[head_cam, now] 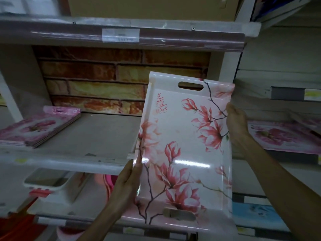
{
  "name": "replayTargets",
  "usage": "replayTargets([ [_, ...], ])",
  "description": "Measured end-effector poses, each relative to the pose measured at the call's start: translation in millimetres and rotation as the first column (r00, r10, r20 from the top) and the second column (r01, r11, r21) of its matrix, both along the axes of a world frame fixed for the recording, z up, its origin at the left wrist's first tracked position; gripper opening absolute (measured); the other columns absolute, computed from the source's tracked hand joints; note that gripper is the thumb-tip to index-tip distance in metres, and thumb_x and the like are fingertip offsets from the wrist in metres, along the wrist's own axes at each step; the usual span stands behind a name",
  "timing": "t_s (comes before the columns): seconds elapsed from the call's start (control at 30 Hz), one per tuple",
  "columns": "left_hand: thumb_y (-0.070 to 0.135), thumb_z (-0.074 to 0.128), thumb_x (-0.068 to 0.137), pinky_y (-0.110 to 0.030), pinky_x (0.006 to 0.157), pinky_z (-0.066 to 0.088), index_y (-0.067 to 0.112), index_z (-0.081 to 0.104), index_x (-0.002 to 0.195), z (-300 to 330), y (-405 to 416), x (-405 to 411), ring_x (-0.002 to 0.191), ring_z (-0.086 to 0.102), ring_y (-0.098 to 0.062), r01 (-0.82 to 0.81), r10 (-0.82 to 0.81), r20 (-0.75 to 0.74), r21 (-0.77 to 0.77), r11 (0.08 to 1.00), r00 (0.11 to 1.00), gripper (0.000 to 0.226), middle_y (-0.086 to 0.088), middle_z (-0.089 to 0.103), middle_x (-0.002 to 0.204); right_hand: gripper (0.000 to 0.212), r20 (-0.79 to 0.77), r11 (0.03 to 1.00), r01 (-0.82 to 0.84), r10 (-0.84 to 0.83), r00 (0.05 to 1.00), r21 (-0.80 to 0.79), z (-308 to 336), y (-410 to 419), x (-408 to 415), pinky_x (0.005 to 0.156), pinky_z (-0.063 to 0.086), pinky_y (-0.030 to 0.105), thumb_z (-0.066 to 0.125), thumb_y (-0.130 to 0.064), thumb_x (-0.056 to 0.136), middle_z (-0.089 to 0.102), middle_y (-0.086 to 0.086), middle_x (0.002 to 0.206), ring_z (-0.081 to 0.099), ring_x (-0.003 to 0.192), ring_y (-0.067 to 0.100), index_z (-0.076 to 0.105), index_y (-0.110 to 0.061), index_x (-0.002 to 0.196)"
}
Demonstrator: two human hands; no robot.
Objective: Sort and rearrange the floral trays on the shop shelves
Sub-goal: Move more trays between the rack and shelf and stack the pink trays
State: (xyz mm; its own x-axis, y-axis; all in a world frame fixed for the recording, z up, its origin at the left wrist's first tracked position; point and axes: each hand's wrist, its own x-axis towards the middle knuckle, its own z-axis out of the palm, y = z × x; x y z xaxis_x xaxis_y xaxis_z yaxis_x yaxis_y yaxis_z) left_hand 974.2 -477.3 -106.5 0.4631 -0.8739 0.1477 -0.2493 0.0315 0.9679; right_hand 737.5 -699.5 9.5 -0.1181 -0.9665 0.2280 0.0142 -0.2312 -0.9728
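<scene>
Though blurred at the edges, head view only: hard to read the label (120,35) on the upper shelf lip (121,34) at upper centre, likewise the curling pink script on the tray. Cut off at the left edge, a stack of pink floral trays (39,129) lying flat on the middle shelf (97,134), middle left; cut off at the right edge, more pink floral trays (279,136) on the neighbouring shelf, middle right. Smeared and hard to identify, white and pink items (52,183) on the lower shelf, lower left. Partly hidden behind the held tray, a brick-patterned back panel (104,80). At centre to lower right, raised in front of the shelves and tilted toward the camera, a white magnolia tray (180,136) with handle slots near its top and bottom ends. Left hand (127,185), lower centre, gripping the tray's left rim, thumb laid over the front edge, remaining fingers hidden behind. Right hand (237,126), middle right, holding the right rim, fingers wrapped around the back and out of sight, so their spread impossible to judge. Both forearms cut off by the bottom edge.
</scene>
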Motion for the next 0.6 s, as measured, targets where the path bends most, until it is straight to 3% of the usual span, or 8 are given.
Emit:
replayTargets([
  [0.07,0.052,0.041,0.096,-0.028,0.073,0.041,0.029,0.062,0.091,4.3,-3.5,0.1,0.07,0.054,0.001,-0.006,0.005,-0.02,-0.011,1.0,1.0,0.032,0.009,0.059,0.071,0.04,0.005,1.0,-0.007,0.007,1.0,-0.001,2.7,-1.1,0.8,0.085,0.057,0.041,0.043,-0.033,0.102,0.073,0.011,0.101,0.07,0.094,0.027,0.065,-0.001,0.11],
  [0.13,0.046,0.044,0.098,-0.028,0.068,0.039,0.026,0.061,0.082,9.8,-8.9,2.7,0.068,0.053,-0.003,-0.005,0.004,-0.028,-0.028,1.0,1.0,0.031,0.009,0.058,0.066,0.037,0.019,1.0,-0.002,0.002,1.0,0.003,3.0,-4.5,1.8,0.087,0.057,0.042,0.044,-0.031,0.102,0.073,0.011,0.1,0.07,0.095,0.028,0.067,-0.003,0.106],
  [0.27,0.039,0.046,0.099,-0.026,0.07,0.047,0.016,0.065,0.092,23.4,-26.4,11.8,0.077,0.062,-0.014,0.018,-0.022,-0.057,-0.074,0.997,0.998,0.031,0.001,0.069,0.078,0.021,0.004,1.0,-0.017,0.017,1.0,-0.003,-7.1,-9.5,4.9,0.093,0.051,0.042,0.05,-0.029,0.098,0.069,0.011,0.103,0.064,0.101,0.03,0.068,-0.019,0.091],
  [0.33,0.036,0.045,0.1,-0.012,0.064,0.05,0.019,0.066,0.096,33.2,-39.6,16.2,0.074,0.068,-0.002,0.02,-0.026,-0.07,-0.078,0.997,0.997,0.027,0.008,0.075,0.082,0.021,-0.059,1.0,-0.004,0.002,0.998,-0.024,-16.2,-9.1,5.6,0.081,0.046,0.036,0.053,-0.032,0.095,0.065,0.003,0.086,0.059,0.089,0.023,0.064,-0.024,0.078],
  [0.4,0.032,0.045,0.101,-0.008,0.058,0.049,0.021,0.067,0.095,42.2,-55.3,21.3,0.071,0.068,0.004,0.02,-0.027,-0.085,-0.092,0.996,0.996,0.025,0.015,0.075,0.078,0.014,-0.085,0.999,-0.035,0.033,0.996,-0.028,-23.4,-2.5,6.4,0.074,0.043,0.032,0.054,-0.029,0.096,0.062,0.0,0.084,0.057,0.079,0.018,0.062,-0.024,0.086],
  [0.47,0.033,0.046,0.101,-0.018,0.063,0.051,0.021,0.067,0.091,49.2,-73.0,27.8,0.078,0.069,-0.008,0.005,-0.012,-0.088,-0.077,0.997,0.996,0.026,0.008,0.075,0.079,0.013,-0.135,0.997,-0.074,0.074,0.988,0.005,-32.7,4.9,6.0,0.062,0.048,0.022,0.055,-0.026,0.097,0.065,0.001,0.093,0.059,0.071,0.013,0.061,-0.021,0.107],
  [0.53,0.031,0.048,0.1,-0.022,0.064,0.05,0.019,0.067,0.092,53.4,-91.1,34.2,0.079,0.067,-0.013,-0.008,0.0,-0.109,-0.073,0.997,0.994,0.024,0.004,0.073,0.086,0.024,-0.167,0.995,-0.094,0.095,0.981,0.015,-40.4,11.8,4.7,0.054,0.047,0.014,0.058,-0.02,0.096,0.067,0.002,0.102,0.062,0.076,0.009,0.059,-0.012,0.119],
  [0.6,0.024,0.048,0.1,-0.026,0.065,0.051,0.013,0.064,0.103,55.8,-109.6,41.1,0.079,0.066,-0.015,-0.02,0.01,-0.139,-0.072,0.997,0.99,0.02,-0.006,0.072,0.097,0.03,-0.219,0.992,-0.121,0.124,0.968,0.029,-48.0,15.0,2.4,0.06,0.048,0.01,0.06,-0.015,0.095,0.068,0.002,0.113,0.063,0.089,0.007,0.059,-0.01,0.124],
])
